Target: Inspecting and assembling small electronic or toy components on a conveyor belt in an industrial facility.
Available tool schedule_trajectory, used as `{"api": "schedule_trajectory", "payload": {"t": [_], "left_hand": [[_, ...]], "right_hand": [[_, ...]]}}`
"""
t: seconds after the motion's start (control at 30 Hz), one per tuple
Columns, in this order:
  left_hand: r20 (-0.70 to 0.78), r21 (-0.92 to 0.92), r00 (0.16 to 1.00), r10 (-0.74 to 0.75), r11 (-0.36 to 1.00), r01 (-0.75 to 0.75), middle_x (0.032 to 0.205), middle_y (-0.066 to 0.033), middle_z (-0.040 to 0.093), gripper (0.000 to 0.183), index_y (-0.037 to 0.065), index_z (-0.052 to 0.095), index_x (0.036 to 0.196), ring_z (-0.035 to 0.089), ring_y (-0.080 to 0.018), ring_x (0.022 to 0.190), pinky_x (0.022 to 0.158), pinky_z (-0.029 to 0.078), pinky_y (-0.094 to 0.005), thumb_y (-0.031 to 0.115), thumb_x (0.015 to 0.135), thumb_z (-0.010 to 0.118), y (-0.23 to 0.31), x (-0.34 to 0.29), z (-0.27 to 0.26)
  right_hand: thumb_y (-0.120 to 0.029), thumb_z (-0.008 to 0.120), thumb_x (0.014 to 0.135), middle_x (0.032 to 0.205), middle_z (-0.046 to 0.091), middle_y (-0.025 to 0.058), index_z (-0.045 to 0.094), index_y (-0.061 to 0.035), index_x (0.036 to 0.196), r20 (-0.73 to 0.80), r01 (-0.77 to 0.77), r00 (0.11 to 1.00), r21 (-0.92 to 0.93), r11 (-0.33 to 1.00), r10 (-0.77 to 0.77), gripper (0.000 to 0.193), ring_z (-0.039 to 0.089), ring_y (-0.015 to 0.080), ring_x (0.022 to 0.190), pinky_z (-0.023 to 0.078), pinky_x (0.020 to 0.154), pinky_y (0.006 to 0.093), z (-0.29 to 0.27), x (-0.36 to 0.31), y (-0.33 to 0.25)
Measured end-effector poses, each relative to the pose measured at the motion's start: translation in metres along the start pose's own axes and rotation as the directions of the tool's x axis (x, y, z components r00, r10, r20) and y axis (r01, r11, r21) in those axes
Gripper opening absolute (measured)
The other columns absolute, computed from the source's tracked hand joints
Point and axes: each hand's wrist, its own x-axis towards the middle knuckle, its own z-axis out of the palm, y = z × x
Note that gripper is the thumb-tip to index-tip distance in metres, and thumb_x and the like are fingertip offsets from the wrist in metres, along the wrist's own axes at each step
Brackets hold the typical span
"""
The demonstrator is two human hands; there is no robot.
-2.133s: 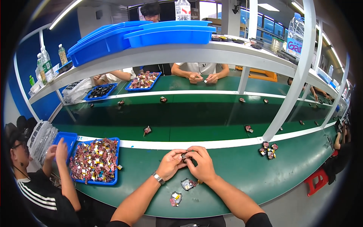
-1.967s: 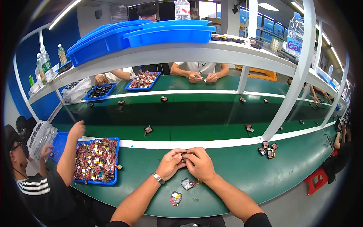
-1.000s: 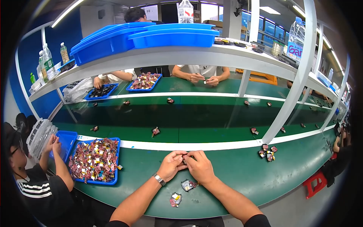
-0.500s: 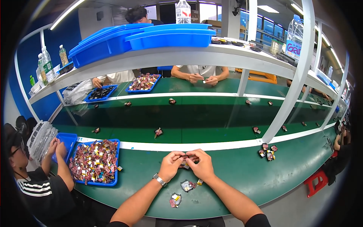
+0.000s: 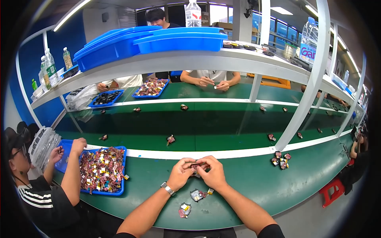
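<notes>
So the small dark part [image 5: 195, 165] is up between the left hand [image 5: 179, 174] and the right hand [image 5: 211, 173], neither one clearly nearer. Fingers [image 5: 185, 160] on both sides are curled in, barely open, pinching it from left and right. Its visible dark edge runs roughly sideways, hand to hand; the rest is hidden, so can't swear to the full long axis. Two loose wired pieces, the upper one [image 5: 196, 195] and the lower one [image 5: 184, 210], lie bodyward on the green surface [image 5: 254, 190], the upper closer to the right wrist.
</notes>
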Motion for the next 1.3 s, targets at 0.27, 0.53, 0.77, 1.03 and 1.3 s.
{"api": "schedule_trajectory", "payload": {"t": [0.27, 0.53, 0.77, 1.03, 1.3], "left_hand": [[-0.178, 0.144, 0.974, 0.142, 0.983, -0.117, 0.113, -0.0174, 0.065, 0.027, -0.005, 0.054, 0.117, 0.067, -0.0213, 0.099, 0.081, 0.057, -0.0322, -0.003, 0.09, 0.056, -0.003, 0.013, -0.015], [-0.493, 0.299, 0.828, 0.267, 0.946, -0.128, 0.089, -0.0053, 0.065, 0.009, 0.001, 0.059, 0.097, 0.062, -0.0103, 0.072, 0.057, 0.049, -0.023, -0.003, 0.089, 0.059, -0.003, 0.015, -0.037], [-0.548, 0.408, 0.74, 0.389, 0.897, -0.169, 0.082, -0.0039, 0.063, 0.008, 0.001, 0.06, 0.094, 0.058, -0.0091, 0.065, 0.058, 0.048, -0.0238, -0.003, 0.087, 0.06, -0.006, 0.021, -0.048], [-0.564, 0.369, 0.744, 0.358, 0.916, -0.16, 0.081, -0.0032, 0.064, 0.008, 0.0, 0.061, 0.095, 0.057, -0.0079, 0.067, 0.063, 0.049, -0.024, 0.001, 0.088, 0.062, -0.009, 0.024, -0.049], [0.027, 0.032, 0.94, -0.339, 0.941, 0.338, 0.084, -0.0047, 0.063, 0.045, 0.0, 0.062, 0.11, 0.06, -0.0112, 0.065, 0.053, 0.047, -0.0231, 0.041, 0.105, 0.043, 0.022, 0.009, -0.052]], "right_hand": [[-0.014, 0.078, 0.079, 0.083, 0.072, 0.0112, 0.071, 0.0024, 0.097, -0.317, -0.43, 0.871, -0.117, 0.895, 0.376, 0.025, 0.069, 0.0194, 0.077, 0.054, 0.073, 0.0316, -0.036, 0.096, 0.096], [-0.015, 0.075, 0.074, 0.1, 0.066, 0.014, 0.065, -0.0012, 0.109, 0.012, -0.071, 0.997, -0.35, 0.934, 0.08, 0.039, 0.065, 0.0276, 0.091, 0.052, 0.084, 0.0394, 0.043, 0.112, 0.066], [-0.017, 0.079, 0.071, 0.106, 0.065, 0.0146, 0.061, -0.0005, 0.115, -0.021, -0.085, 0.996, -0.553, 0.829, 0.088, 0.051, 0.059, 0.0325, 0.104, 0.048, 0.093, 0.0409, 0.109, 0.108, 0.065], [-0.017, 0.078, 0.072, 0.102, 0.07, 0.012, 0.064, -0.0011, 0.108, -0.029, -0.131, 0.991, -0.432, 0.892, 0.131, 0.042, 0.065, 0.0248, 0.093, 0.051, 0.087, 0.0362, 0.098, 0.114, 0.067], [-0.007, 0.075, 0.075, 0.112, 0.071, 0.0078, 0.056, -0.0045, 0.128, 0.498, 0.013, 0.867, -0.055, 0.998, 0.016, 0.057, 0.064, 0.0196, 0.108, 0.046, 0.1, 0.034, -0.006, 0.044, 0.005]]}}
